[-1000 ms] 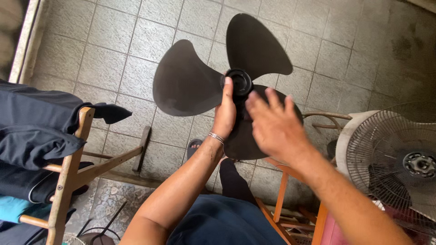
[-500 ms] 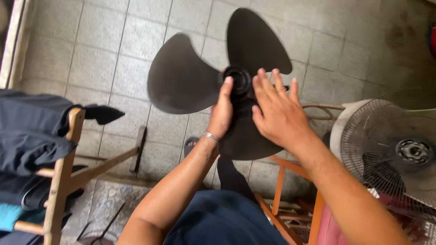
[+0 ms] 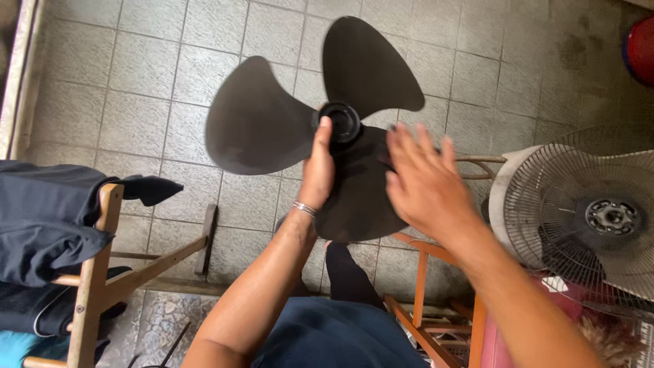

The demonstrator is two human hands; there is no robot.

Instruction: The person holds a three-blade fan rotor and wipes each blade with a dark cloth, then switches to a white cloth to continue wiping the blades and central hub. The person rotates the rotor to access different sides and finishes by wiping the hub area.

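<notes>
A black three-bladed fan propeller (image 3: 262,126) is held up in front of me over a tiled floor. My left hand (image 3: 317,174) grips it near the round hub (image 3: 340,121), thumb pointing up beside the hub. My right hand (image 3: 424,184) lies flat with fingers spread over the lower right blade, slightly blurred. A thin metal bracelet sits on my left wrist.
A fan body with a wire grille (image 3: 586,218) stands at the right, on an orange wooden stool (image 3: 426,300). A wooden rack (image 3: 92,272) draped with dark clothes (image 3: 48,218) is at the left. A red round object (image 3: 640,48) shows at the top right corner.
The propeller and both hands have drifted slightly left in view. My right hand slid down and right across the lower blade, after reaching up toward the hub half a second ago.
</notes>
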